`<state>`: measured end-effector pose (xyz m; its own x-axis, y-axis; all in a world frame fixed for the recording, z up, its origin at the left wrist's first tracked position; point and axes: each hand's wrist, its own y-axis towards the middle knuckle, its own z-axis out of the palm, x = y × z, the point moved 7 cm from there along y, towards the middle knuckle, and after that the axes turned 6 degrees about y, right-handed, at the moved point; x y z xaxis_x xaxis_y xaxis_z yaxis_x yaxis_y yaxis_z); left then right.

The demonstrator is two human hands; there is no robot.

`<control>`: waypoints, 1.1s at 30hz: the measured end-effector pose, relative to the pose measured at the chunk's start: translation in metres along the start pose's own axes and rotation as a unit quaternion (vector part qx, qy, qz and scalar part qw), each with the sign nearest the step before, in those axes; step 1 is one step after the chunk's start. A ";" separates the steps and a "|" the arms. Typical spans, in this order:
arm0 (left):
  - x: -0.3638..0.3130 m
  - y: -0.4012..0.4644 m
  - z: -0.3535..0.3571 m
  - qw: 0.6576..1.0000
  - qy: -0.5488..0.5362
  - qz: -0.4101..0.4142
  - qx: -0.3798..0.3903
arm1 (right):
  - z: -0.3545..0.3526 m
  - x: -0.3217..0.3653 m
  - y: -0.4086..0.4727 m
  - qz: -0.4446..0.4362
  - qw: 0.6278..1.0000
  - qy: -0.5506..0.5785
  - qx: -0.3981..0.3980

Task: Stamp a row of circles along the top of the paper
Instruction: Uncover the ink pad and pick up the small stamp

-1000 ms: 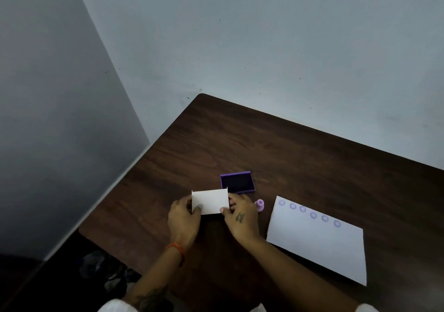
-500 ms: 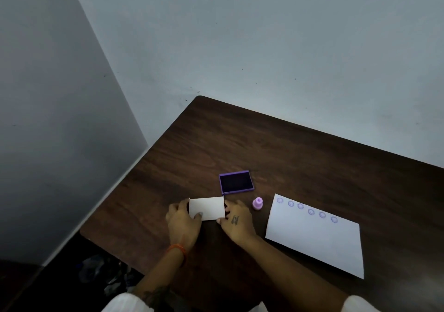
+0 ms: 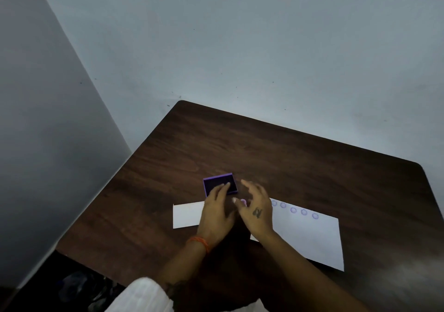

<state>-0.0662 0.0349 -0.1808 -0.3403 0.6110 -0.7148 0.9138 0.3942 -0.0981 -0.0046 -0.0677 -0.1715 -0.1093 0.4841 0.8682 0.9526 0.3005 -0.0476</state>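
On the dark wooden desk point(image 3: 300, 158), seen from the head camera, a white sheet of paper point(image 3: 310, 237) lies to the right of both hands, its near-left part covered by the right wrist. Along its far edge runs a row of purple circles point(image 3: 293, 210); five show clearly, and any at the left end are hidden behind the right hand point(image 3: 255, 212). That hand hovers with its fingers spread and loosely curled, gripping nothing that can be seen, and a dark mark shows on its back. Just under its thumb a small lilac stamp point(image 3: 243, 202) peeks out, mostly covered, so whether the thumb touches it cannot be told.

The left hand point(image 3: 217, 212) reaches forward beside the right, the two close together but not joined. Its fingers are stretched out flat, and their tips overlap the near edge of the purple ink pad point(image 3: 219, 184), which sits open with its dark inner face up, just beyond both hands. An orange band point(image 3: 200, 242) circles the left wrist. A smaller white card point(image 3: 187, 215) lies flat on the desk to the left, its right end tucked under the left hand.

Behind the desk stand a pale wall point(image 3: 240, 42) and, at the left, a grey panel point(image 3: 36, 131).
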 end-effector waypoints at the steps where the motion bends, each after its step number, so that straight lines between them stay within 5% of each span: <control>1: -0.001 0.001 0.008 1.000 0.000 -0.001 0.015 | -0.002 -0.007 0.000 0.016 1.000 -0.003 0.003; 16: 0.002 0.019 0.038 1.000 0.021 0.004 -0.011 | 0.004 -0.044 0.006 0.036 0.998 0.011 0.045; 21: 0.004 0.019 0.035 0.997 -0.075 -0.013 0.008 | -0.003 -0.044 0.007 0.050 0.994 0.084 0.043; 26: 0.011 0.018 0.032 0.983 -0.171 -0.022 0.064 | -0.009 -0.051 0.002 0.153 0.955 0.248 0.061; 33: 0.003 0.012 0.024 0.978 -0.194 -0.026 0.065 | -0.009 -0.061 0.003 0.216 0.944 0.241 0.070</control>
<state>-0.0505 0.0251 -0.2007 -0.2994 0.2760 -0.9133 0.9269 0.3112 -0.2098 0.0079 -0.1037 -0.2205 0.4545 0.1656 0.8752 0.8285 0.2823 -0.4836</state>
